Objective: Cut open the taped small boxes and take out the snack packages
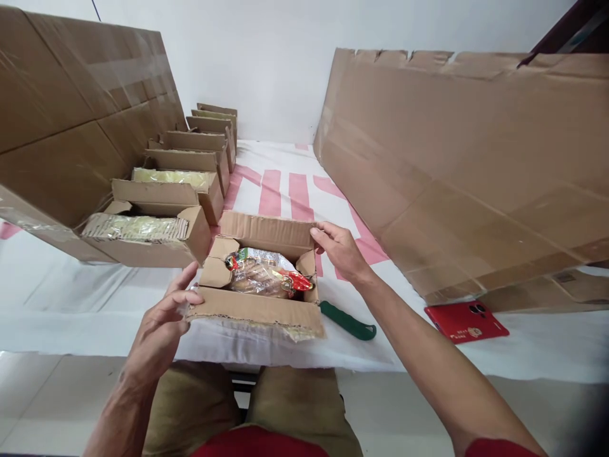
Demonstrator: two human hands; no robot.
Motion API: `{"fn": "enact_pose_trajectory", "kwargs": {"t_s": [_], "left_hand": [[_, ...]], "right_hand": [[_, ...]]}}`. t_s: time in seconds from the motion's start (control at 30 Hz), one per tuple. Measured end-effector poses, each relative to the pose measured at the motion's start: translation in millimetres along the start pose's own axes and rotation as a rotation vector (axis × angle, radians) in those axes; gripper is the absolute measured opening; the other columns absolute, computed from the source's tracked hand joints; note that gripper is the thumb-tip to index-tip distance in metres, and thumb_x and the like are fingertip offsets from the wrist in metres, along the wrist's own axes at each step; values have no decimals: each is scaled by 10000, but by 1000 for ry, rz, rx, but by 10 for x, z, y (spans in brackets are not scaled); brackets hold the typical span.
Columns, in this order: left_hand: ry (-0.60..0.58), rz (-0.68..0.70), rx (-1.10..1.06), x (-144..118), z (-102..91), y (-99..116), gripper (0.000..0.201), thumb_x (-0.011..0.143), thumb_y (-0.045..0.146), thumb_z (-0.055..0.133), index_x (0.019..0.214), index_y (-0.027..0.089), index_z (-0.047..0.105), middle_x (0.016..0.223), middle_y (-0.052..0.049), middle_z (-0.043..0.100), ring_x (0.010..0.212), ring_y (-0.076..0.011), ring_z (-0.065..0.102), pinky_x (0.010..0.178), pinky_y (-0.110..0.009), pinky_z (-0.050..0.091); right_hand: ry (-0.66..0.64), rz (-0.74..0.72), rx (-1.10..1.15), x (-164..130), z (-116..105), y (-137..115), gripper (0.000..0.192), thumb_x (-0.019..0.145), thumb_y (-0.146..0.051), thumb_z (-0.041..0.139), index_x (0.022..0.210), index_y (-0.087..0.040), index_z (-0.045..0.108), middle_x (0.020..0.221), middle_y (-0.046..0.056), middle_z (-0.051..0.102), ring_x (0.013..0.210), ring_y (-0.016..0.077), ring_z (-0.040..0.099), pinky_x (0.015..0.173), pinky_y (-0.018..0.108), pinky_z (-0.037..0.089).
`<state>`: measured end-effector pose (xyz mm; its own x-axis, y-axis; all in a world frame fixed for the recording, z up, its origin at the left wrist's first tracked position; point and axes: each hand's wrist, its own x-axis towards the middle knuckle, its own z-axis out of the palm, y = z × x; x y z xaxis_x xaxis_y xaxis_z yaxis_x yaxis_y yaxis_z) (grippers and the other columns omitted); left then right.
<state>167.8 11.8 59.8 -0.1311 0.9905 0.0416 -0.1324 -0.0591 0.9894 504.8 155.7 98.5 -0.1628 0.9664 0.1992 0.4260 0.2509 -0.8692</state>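
Box (257,308): open, at my twelve o'clock, packet (259,277) inside.
Right hand (340,249): I pinch its far flap (266,231), two o'clock.
Left hand (164,317): box's eight o'clock; gripping or not, I cannot tell.

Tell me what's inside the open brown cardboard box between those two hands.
The open brown cardboard box holds clear plastic packaging with red and white parts; brownish contents show through. Anything underneath is covered and can't be seen.
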Motion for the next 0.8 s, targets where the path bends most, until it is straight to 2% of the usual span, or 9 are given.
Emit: {"fn": "enact_pose_trajectory", "kwargs": {"t_s": [0.1, 0.2, 0.3, 0.37, 0.47, 0.53, 0.6, 0.7, 0.8], "left_hand": [[-21, 13, 14, 35, -23, 39, 442, 722, 665, 806, 795, 229, 811, 1619, -129, 525, 1558, -469, 345, 1283, -654, 216], [22, 11, 140, 97, 12, 60, 415, 804, 621, 764, 746, 210, 772, 1547, -152, 594, 1470, -441, 487, 1234, -634, 335], [12, 50, 328, 140, 55, 62, 309, 801, 524, 790, 862, 221, 780, 1532, -146, 604, 1425, -415, 545, 1194, -616, 402], [-2, 158, 468, 157, 74, 64, 269, 829, 466, 754, 975, 242, 790, 1545, -137, 589, 1452, -394, 525, 1198, -610, 402], [-26, 348, 636, 181, 109, 69, 250, 885, 365, 671, 1084, 269, 786, 1596, -118, 531, 1494, -355, 485, 1203, -592, 408], [-35, 449, 709, 196, 153, 62, 250, 916, 321, 631, 1109, 273, 783, 1621, -112, 497, 1496, -339, 478, 1204, -584, 413], [-27, 534, 765, 207, 212, 33, 240, 930, 297, 624, 1107, 266, 784, 1616, -117, 497, 1495, -336, 473, 1207, -580, 413], [4, 609, 803, 208, 293, -60, 192, 933, 271, 631, 1041, 240, 787, 1561, -135, 544, 1462, -335, 506, 1191, -560, 442], [46, 619, 789, 193, 337, -162, 169, 940, 252, 622, 1008, 228, 775, 1506, -138, 588, 1407, -319, 557, 1163, -545, 476]], "right_hand": [[-23, 115, -100, 114, 32, 33, 322, 940, -430, 543, 1022, -164, 704, 792, 33, 688, 686, 169, 617, 631, 286, 501], [31, 135, -225, 137, 35, -2, 379, 869, -349, 656, 1187, -146, 691, 962, 96, 737, 808, 231, 650, 774, 372, 512], [146, -14, -529, 36, 34, -163, 407, 860, -272, 673, 1249, -155, 692, 1235, 173, 706, 1053, 316, 641, 954, 467, 452], [147, -201, -756, -78, 52, -328, 248, 925, -243, 608, 1118, -171, 746, 1206, 162, 721, 1086, 316, 639, 968, 453, 429], [-89, -331, -876, -233, 146, -588, 242, 1012, -300, 552, 961, -198, 765, 1026, 100, 766, 956, 257, 672, 863, 371, 440], [-291, -277, -936, -284, 248, -724, 268, 995, -422, 628, 1010, -193, 768, 1022, 92, 780, 940, 259, 684, 809, 350, 439], [-428, -206, -1027, -294, 351, -810, 335, 976, -483, 669, 1050, -172, 768, 1048, 114, 781, 983, 285, 692, 799, 352, 436], [-515, -198, -1090, -286, 435, -849, 305, 1035, -415, 603, 981, -164, 768, 1028, 122, 772, 1008, 283, 695, 832, 355, 433], [-560, -255, -1015, -307, 424, -788, 261, 1019, -406, 641, 978, -173, 750, 1056, 110, 764, 1005, 268, 690, 862, 355, 435]]}}
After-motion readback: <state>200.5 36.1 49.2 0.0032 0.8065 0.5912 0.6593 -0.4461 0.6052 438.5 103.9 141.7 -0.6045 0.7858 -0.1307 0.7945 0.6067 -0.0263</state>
